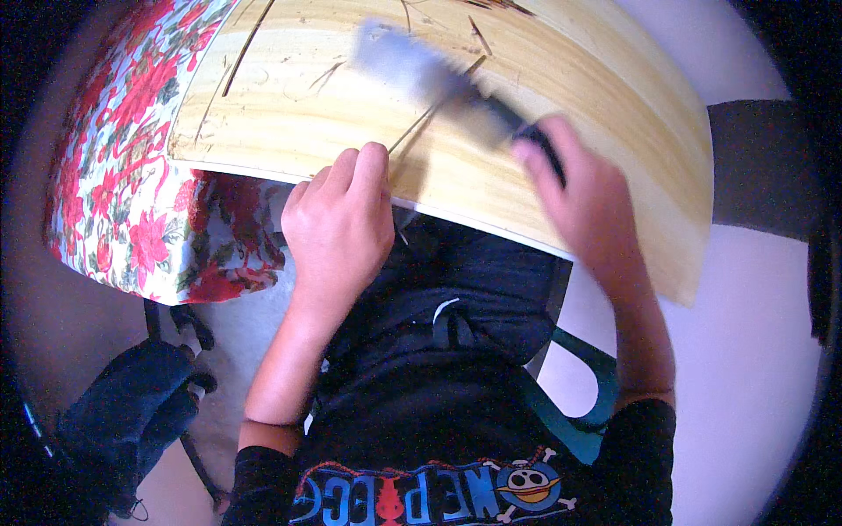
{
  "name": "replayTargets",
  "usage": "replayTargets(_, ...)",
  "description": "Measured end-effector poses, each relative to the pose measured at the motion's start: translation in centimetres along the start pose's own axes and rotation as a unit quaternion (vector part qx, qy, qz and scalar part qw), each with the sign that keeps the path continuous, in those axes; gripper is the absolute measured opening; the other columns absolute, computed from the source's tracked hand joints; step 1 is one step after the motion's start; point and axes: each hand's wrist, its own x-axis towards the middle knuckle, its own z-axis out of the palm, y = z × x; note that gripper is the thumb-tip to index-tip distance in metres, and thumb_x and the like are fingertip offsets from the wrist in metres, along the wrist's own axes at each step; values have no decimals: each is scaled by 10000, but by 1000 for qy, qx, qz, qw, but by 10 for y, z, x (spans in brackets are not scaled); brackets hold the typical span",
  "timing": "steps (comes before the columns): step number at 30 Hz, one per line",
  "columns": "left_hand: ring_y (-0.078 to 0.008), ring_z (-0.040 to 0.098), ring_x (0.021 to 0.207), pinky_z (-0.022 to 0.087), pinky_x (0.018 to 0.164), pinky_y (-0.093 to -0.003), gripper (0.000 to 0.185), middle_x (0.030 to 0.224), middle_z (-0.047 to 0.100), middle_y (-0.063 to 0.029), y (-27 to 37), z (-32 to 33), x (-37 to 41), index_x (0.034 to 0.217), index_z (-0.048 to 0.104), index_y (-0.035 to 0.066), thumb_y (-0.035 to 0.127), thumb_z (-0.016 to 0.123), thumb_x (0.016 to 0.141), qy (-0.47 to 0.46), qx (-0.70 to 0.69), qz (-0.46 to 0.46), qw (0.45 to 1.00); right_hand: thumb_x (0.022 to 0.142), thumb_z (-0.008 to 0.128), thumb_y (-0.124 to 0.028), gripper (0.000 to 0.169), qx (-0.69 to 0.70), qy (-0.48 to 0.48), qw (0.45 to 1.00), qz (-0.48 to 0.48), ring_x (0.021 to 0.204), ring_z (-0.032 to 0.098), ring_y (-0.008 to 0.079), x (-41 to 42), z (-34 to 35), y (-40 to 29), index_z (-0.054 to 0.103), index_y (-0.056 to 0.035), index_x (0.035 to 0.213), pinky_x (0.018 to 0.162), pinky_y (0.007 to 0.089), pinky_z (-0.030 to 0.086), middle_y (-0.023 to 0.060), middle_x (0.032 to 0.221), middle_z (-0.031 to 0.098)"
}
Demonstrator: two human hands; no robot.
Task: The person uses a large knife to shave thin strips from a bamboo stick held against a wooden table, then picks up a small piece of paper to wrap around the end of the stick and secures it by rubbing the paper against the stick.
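Observation:
My left hand (342,210), near the front edge of a pale wood-grain table top (592,144), grips a thin stick-like strip (411,131) that runs up and to the right over the surface. My right hand (579,177) is closed around the black handle of a wide-bladed tool (401,59), blurred by motion; it looks like a cleaver or scraper, but its exact kind is unclear. The tool crosses above the far part of the strip. Whether its blade touches the strip cannot be told.
Dark thin sticks (248,49) and fibrous scraps (325,75) lie on the table top. A red-flowered cloth (131,151) hangs at the left. Below it, dark fabric or a bag (131,394) sits at lower left. A dark green chair part (572,368) shows beside my body.

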Motion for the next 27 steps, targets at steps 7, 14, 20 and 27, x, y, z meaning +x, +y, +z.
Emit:
replayTargets(7,-366,635,661,493,593,-471,124,767,602,-140,0,-1,-2,921,530,82,122,648,918,-21,14,-15,1000,1030,587,-403,285,-6,6,993,-114,737,699,441,-18,-1,-11,582,-126,1099,622,538,547,208,788,690)
replayTargets(14,-367,632,651,488,571,-468,121,764,600,-138,-3,3,-2,931,534,86,116,649,915,7,2,-11,1000,1031,585,-412,294,-16,14,992,-125,778,710,433,-11,2,-9,576,-129,1111,643,533,552,215,841,716)
replayTargets(20,-373,631,636,484,567,-477,127,754,612,-146,0,2,0,912,530,82,120,651,921,11,-6,-18,1000,1034,584,-409,292,-12,19,999,-46,763,704,436,9,3,13,579,-124,1099,647,528,550,205,813,708)
replayTargets(27,-380,628,628,480,565,-483,146,730,606,-155,2,1,-1,897,519,79,134,649,934,0,2,-26,1000,1022,618,-389,323,20,15,1000,7,864,702,446,19,0,23,594,-84,1126,725,496,543,240,883,696)
